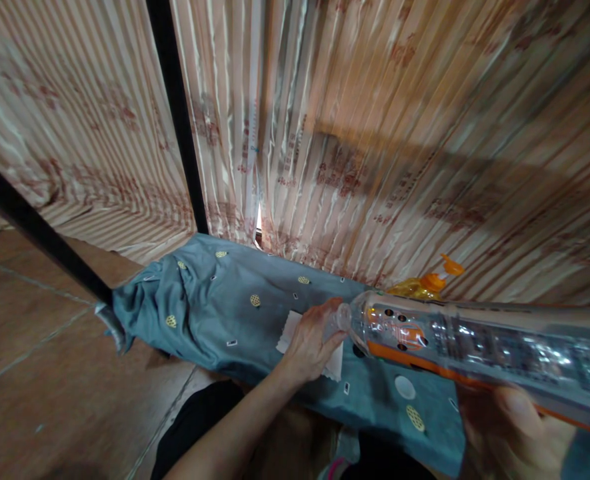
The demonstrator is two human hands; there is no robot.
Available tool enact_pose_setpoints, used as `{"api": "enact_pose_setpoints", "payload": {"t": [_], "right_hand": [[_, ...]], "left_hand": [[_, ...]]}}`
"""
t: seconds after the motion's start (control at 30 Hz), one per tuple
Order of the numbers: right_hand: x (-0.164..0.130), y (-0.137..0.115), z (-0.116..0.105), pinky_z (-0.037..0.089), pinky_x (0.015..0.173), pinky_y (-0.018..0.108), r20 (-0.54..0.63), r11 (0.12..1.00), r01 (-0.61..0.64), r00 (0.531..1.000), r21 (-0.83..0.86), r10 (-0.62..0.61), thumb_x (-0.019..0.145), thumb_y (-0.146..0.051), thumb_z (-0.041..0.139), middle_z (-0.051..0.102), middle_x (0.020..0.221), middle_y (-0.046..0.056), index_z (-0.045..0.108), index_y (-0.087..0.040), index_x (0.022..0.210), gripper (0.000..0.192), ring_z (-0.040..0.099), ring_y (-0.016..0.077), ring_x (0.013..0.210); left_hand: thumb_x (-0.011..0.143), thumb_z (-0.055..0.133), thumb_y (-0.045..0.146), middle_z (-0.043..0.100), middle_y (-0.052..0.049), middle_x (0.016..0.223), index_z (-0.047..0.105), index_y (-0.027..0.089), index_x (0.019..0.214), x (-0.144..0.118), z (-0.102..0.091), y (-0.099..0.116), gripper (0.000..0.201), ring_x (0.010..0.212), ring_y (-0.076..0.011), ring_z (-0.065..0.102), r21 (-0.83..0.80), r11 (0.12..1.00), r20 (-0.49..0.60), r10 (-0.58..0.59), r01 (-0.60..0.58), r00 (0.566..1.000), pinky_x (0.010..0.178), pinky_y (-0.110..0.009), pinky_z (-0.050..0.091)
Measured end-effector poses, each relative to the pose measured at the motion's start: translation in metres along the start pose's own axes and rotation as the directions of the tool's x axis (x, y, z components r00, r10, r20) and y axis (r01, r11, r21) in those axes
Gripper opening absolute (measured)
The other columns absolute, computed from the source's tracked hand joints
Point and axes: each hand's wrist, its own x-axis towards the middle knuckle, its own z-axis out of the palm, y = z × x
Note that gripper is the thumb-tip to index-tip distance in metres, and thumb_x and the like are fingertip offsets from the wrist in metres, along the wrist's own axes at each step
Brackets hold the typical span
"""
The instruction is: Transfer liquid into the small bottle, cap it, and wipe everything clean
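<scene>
A large clear plastic bottle [505, 343] with an orange-and-white label lies nearly level across the right side, its mouth pointing left. My right hand [517, 420], partly hidden and blurred, grips the bottle's body from below. My left hand [311, 341] has its fingers and thumb closed round the bottle's mouth. Something clear shows between those fingers; I cannot tell whether it is a separate piece. Beneath my left hand lies a white paper tissue [335, 363] on the blue-grey cloth [225, 300]. A round white disc [405, 387] rests on the cloth below the bottle.
An orange-topped pump bottle [417, 287] with yellow liquid stands behind the large bottle. Striped curtains [375, 133] hang along the bench's far side. Dark metal posts [177, 113] rise at the left. Brown tiled floor [35, 347] spreads at the lower left.
</scene>
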Motion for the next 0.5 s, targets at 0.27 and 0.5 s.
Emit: {"api": "enact_pose_setpoints", "payload": {"t": [0.27,0.5], "right_hand": [[0.0000,-0.0037,-0.0034,0.057,0.083,0.039,-0.075,0.998,-0.060,0.995,-0.002,0.060,0.053,-0.019,0.075,0.065,0.108,0.002,0.067,-0.029,0.104,0.053,0.062,0.0213,0.102],[-0.0010,-0.0052,-0.0012,0.058,0.083,0.038,-0.065,1.000,-0.008,0.998,-0.006,0.008,0.054,-0.017,0.074,0.065,0.108,0.000,0.069,-0.030,0.103,0.051,0.062,0.0214,0.104]], "left_hand": [[0.098,0.033,0.055,0.062,-0.014,0.129,0.042,0.020,0.140,-0.0005,0.0009,-0.0023,0.055,0.115,-0.0271,0.061,0.005,1.000,0.003,0.015,-0.015,1.000,0.098,-0.045,0.050],[0.099,0.034,0.053,0.064,-0.014,0.128,0.042,0.020,0.140,-0.0002,0.0008,-0.0028,0.053,0.114,-0.0265,0.062,0.015,0.999,-0.008,0.028,-0.028,1.000,0.096,-0.044,0.051]]}}
